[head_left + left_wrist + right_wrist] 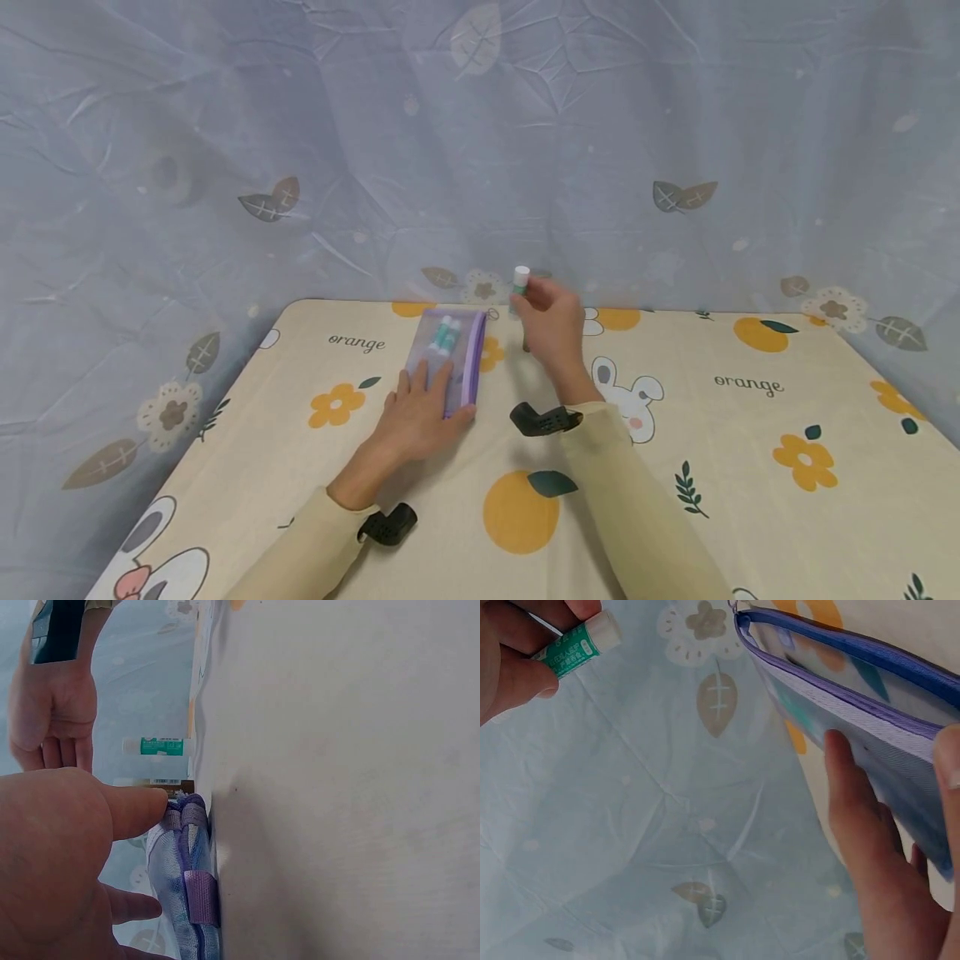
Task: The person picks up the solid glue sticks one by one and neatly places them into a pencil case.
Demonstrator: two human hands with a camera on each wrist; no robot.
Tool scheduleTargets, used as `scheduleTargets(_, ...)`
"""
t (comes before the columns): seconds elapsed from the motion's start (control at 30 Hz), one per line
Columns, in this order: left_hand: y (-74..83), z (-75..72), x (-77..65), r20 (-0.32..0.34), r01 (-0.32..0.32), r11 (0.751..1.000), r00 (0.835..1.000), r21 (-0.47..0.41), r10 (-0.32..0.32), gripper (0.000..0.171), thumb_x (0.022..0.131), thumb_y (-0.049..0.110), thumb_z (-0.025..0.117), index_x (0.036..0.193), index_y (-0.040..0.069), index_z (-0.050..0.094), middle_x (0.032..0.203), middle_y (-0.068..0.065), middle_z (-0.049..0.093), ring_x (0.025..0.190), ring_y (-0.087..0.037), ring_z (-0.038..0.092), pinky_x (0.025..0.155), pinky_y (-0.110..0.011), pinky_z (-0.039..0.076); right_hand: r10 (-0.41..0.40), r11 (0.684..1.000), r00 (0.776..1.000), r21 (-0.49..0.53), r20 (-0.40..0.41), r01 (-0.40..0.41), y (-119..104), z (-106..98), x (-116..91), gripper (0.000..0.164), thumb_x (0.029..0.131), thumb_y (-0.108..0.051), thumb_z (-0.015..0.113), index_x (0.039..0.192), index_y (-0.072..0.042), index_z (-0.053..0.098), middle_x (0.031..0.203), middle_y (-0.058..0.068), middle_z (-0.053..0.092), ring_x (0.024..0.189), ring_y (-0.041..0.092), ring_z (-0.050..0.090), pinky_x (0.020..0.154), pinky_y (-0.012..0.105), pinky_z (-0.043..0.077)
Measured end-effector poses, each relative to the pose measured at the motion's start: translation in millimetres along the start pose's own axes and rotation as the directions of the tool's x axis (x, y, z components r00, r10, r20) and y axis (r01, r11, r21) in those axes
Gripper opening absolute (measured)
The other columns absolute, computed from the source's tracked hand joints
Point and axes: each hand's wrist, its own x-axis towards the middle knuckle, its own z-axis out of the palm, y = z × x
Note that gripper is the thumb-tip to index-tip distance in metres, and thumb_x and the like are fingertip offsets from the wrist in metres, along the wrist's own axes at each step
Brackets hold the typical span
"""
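Note:
My left hand (417, 417) lies with fingers spread on a translucent mesh zipper pouch (427, 343), its thumb beside the purple zipper edge. Two green-and-white glue sticks (446, 333) show through the mesh. In the right wrist view the zipper mouth (840, 675) gapes. My right hand (551, 321), raised right of the pouch, pinches a white-capped glue stick (574, 652) between thumb and fingers. In the left wrist view a green-labelled glue stick (160, 746) stands upright on the table, next to a brown-labelled tube (172, 787) partly hidden by the left thumb.
The table is covered by a cream cloth (622, 517) printed with oranges, flowers and rabbits. Directly behind its far edge hangs a grey-blue patterned curtain (480, 150). Black wrist cameras (390, 525) sit at both cuffs.

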Motion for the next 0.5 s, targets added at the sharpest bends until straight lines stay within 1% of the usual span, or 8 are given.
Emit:
scheduleTargets(0.1, -0.3, -0.1, 0.2, -0.002, 0.0, 1.0, 1.0, 0.0, 0.0, 0.082, 0.104, 0.048, 0.059, 0.168, 0.009, 0.028, 0.174, -0.032, 0.016, 0.159, -0.061, 0.014, 0.124, -0.075, 0.021, -0.015, 0.999, 1.0, -0.029, 0.012, 0.015, -1.8, 4.4, -3.2, 0.035, 0.1, -0.018, 0.074, 0.135, -0.012, 0.072, 0.129, 0.009, 0.077, 0.122, 0.025, 0.072, 0.105, 0.042, 0.058)
scheduleTargets(0.23, -0.4, 0.2, 0.3, -0.008, -0.003, 1.0, 1.0, -0.001, 0.003, 0.081, 0.104, 0.048, 0.059, 0.168, 0.008, 0.029, 0.173, -0.033, 0.017, 0.159, -0.061, 0.015, 0.124, -0.075, 0.022, -0.038, 0.998, 0.999, -0.048, 0.029, 0.039, -4.2, 7.8, -6.5, 0.034, 0.1, -0.017, 0.074, 0.133, -0.011, 0.073, 0.127, 0.01, 0.077, 0.12, 0.027, 0.073, 0.104, 0.042, 0.058)
scheduleTargets(0.33, -0.3, 0.1, 0.3, -0.008, -0.006, 1.0, 1.0, -0.003, 0.006, 0.081, 0.104, 0.048, 0.06, 0.168, 0.008, 0.029, 0.173, -0.034, 0.017, 0.159, -0.061, 0.014, 0.124, -0.075, 0.021, -0.057, 0.997, 0.998, -0.048, 0.034, 0.059, -5.2, 9.1, -7.5, 0.034, 0.1, -0.017, 0.074, 0.133, -0.01, 0.073, 0.126, 0.012, 0.078, 0.119, 0.029, 0.073, 0.103, 0.043, 0.058)
scheduleTargets(0.5, -0.2, -0.6, 0.2, -0.005, -0.002, 1.0, 1.0, -0.004, 0.002, 0.081, 0.104, 0.047, 0.06, 0.168, 0.008, 0.029, 0.174, -0.033, 0.017, 0.159, -0.06, 0.014, 0.124, -0.075, 0.021, -0.064, 0.996, 0.997, -0.058, 0.032, 0.065, -7.4, 11.4, -8.3, 0.035, 0.1, -0.019, 0.074, 0.135, -0.012, 0.072, 0.127, 0.011, 0.078, 0.12, 0.028, 0.073, 0.104, 0.043, 0.058)
